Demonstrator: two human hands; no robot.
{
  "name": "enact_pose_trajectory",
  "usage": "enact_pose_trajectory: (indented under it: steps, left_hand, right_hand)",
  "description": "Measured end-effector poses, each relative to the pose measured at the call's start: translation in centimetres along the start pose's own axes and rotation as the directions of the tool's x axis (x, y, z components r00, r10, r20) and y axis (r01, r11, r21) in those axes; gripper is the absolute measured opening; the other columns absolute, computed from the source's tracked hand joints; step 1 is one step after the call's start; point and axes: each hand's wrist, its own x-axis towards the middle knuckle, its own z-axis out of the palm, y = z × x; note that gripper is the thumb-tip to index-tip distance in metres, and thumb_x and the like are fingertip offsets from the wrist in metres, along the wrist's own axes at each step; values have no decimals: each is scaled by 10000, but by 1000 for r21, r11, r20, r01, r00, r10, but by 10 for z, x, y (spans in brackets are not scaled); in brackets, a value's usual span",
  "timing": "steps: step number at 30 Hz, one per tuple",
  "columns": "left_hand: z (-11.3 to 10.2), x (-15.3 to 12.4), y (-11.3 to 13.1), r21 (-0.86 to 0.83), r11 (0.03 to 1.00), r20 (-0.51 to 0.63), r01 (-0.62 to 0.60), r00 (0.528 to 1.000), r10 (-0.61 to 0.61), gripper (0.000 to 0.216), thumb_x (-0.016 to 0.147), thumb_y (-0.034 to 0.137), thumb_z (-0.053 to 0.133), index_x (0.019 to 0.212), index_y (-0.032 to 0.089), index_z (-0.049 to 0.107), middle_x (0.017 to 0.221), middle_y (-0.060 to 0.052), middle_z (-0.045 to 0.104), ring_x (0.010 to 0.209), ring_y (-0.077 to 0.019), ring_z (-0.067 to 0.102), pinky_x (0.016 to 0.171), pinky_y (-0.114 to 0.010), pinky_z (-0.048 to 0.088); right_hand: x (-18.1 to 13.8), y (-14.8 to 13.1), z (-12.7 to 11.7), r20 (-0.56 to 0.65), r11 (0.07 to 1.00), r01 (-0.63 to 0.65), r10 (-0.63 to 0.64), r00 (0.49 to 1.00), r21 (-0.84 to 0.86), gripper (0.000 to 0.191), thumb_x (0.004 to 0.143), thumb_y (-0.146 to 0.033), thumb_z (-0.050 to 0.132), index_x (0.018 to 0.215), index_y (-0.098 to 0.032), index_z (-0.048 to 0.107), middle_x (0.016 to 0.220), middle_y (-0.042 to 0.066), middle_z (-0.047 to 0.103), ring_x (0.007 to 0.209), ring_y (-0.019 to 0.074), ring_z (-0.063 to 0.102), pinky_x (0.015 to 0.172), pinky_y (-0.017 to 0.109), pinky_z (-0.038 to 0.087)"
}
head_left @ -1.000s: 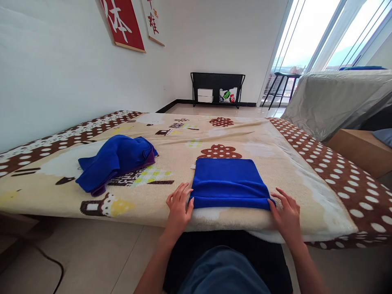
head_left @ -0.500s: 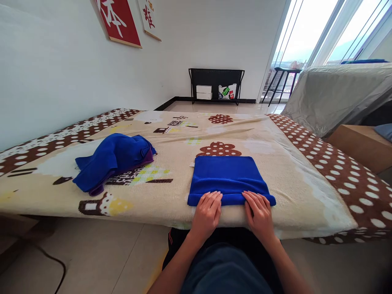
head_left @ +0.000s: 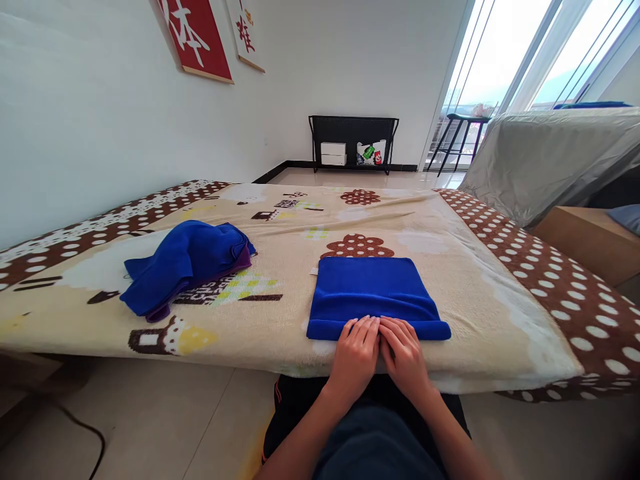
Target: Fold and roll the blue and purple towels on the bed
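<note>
Your cam's head-worn: looks fwd & down from above your shirt (head_left: 375, 443), L hand (head_left: 357, 350) & R hand (head_left: 404, 350) close, btm ctr. Faces across the blanket (head_left: 283, 250) to far wall (head_left: 360, 60) & blk rack (head_left: 354, 128), well off; window (head_left: 487, 60) upper R.

Plain blue cloth (head_left: 367, 283); cream blanket (head_left: 480, 280), brown-and-white polka-dot border (head_left: 564, 298).

One spread cloth (head_left: 369, 287), one cloth heap (head_left: 187, 260), two scrolls (head_left: 207, 61).
</note>
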Motion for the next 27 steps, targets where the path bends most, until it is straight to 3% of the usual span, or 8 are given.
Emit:
enact_pose_trajectory:
  steps: [4,9,14,17,20,24,27]
  left_hand:
    - [-3,7,-5,40,994,31,101,994,-103,378,1012,294,412,1345,214,572,1364,-95,625,1283,-259,565,1040,-470,442]
    - [-25,-3,-43,151,966,29,209,976,-216,409,1001,406,436,1338,226,582,1401,-114,592,1317,-298,528,1054,-503,412]
    - [-34,-23,-69,162,940,-21,300,953,-301,407,996,390,446,1360,247,560,1428,-113,566,1332,-315,512,1115,-571,320]
    - [-32,-25,-60,190,912,-80,365,931,-356,364,1002,304,429,1324,247,589,1431,-124,560,1361,-355,475,1125,-693,181]
    - [-28,-17,-39,207,913,-95,350,936,-338,444,973,110,357,1339,232,576,1474,-125,511,1417,-345,404,1128,-718,116]
    - [-15,4,-15,105,983,55,151,986,-158,471,957,78,367,1385,189,529,1422,-109,574,1373,-253,481,1160,-547,277]
    - [-3,16,-9,56,992,130,116,984,-123,415,990,182,390,1378,156,536,1398,-105,596,1330,-239,528,1103,-470,387]
  right_hand:
    - [8,7,-1,52,985,-88,97,994,-149,342,999,-264,440,1295,-225,607,1283,63,666,1216,231,591,1061,429,383]
    - [-3,43,-18,5,931,-187,199,980,-313,382,1011,-380,424,1295,-207,612,1309,81,651,1245,256,575,1064,441,345]
    - [-15,62,-31,-37,887,-242,247,968,-393,401,1019,-404,388,1285,-203,611,1311,95,648,1245,262,578,1110,492,273]
    - [-12,54,-29,-68,868,-259,254,965,-425,370,1017,-369,405,1249,-186,628,1283,118,662,1233,286,588,1136,562,189]
    - [-3,35,-21,-22,919,-178,182,983,-352,361,1013,-217,367,1273,-204,618,1272,91,672,1214,247,607,1126,507,247]
    - [12,9,-5,133,987,-14,36,990,-161,385,1005,-169,365,1306,-218,600,1298,51,660,1182,176,622,1030,361,395]
    - [23,0,4,167,988,-24,50,985,-151,371,1008,-214,378,1295,-218,614,1336,51,634,1251,198,578,1035,376,393]
